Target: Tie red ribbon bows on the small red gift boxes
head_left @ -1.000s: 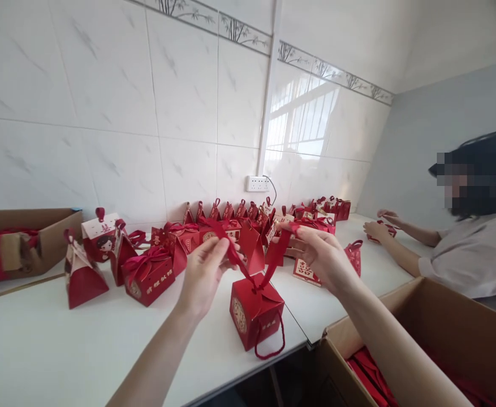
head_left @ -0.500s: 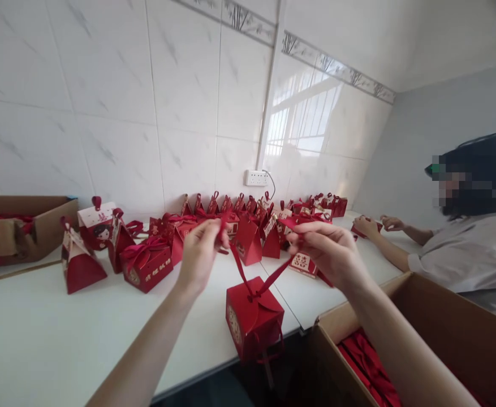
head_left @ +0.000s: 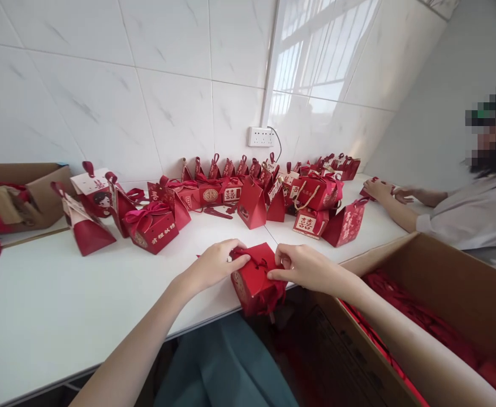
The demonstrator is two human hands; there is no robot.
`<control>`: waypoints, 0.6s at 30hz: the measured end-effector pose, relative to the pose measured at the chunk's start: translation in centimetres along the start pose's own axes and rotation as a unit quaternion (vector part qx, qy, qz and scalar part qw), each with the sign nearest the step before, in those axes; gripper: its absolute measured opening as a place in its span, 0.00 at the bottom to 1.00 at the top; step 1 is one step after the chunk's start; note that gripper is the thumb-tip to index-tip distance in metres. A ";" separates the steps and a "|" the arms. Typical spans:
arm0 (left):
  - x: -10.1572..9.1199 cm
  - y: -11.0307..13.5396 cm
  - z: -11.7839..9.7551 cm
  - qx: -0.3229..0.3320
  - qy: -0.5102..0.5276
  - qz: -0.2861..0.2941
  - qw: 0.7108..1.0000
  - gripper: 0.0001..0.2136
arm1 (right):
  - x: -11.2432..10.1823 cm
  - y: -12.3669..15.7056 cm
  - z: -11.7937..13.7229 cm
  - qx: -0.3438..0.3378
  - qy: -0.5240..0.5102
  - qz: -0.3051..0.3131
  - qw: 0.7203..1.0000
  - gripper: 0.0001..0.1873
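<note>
A small red gift box [head_left: 254,281] with a gold emblem sits at the near edge of the white table [head_left: 61,305]. A dark red ribbon [head_left: 256,261] crosses its top. My left hand [head_left: 216,264] pinches the ribbon at the box's top left corner. My right hand [head_left: 301,267] pinches the ribbon at the top right. Both hands rest low against the box, fingers closed on the ribbon.
Several finished red gift boxes [head_left: 214,192] line the tiled wall. A cardboard box [head_left: 27,192] stands at far left; a large carton [head_left: 434,316] of red ribbons is at my right. Another person's hands [head_left: 383,189] work at the far right.
My hands have come down from holding the ribbon ends raised and apart to the box's top. The box has shifted to the table's near edge. The view has tilted downward.
</note>
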State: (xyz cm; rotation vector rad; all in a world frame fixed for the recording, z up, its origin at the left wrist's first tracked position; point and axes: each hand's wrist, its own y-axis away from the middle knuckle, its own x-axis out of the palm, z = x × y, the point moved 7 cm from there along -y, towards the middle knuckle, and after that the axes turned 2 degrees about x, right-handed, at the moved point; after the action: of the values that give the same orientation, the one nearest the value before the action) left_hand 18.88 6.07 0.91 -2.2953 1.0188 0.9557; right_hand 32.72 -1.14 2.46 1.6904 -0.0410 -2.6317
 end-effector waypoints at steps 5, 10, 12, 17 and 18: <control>-0.2 1.8 -0.2 -0.085 -0.011 0.057 0.995 0.17 | -0.4 0.5 -0.6 -0.012 0.027 -0.054 0.998 0.10; 0.6 2.2 -0.7 -0.071 0.053 0.084 0.993 0.17 | -0.2 0.9 -1.5 0.028 -0.021 -0.066 0.997 0.11; 0.9 2.1 -0.6 -0.062 0.090 0.090 0.990 0.17 | 0.6 0.8 -2.4 0.051 -0.077 -0.031 0.995 0.12; 0.8 1.7 -0.2 -0.039 0.158 0.068 0.984 0.14 | 2.8 0.1 -4.5 0.069 -0.225 0.042 0.971 0.19; 0.6 1.6 0.0 -0.042 0.163 0.059 0.984 0.14 | 3.1 0.0 -4.6 0.062 -0.264 0.044 0.962 0.19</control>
State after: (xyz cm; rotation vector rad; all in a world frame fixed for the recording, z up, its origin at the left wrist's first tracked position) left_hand 17.94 4.78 0.26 -2.5416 1.2806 0.6907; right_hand 35.59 -1.31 -2.21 0.9309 -0.2823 -2.9741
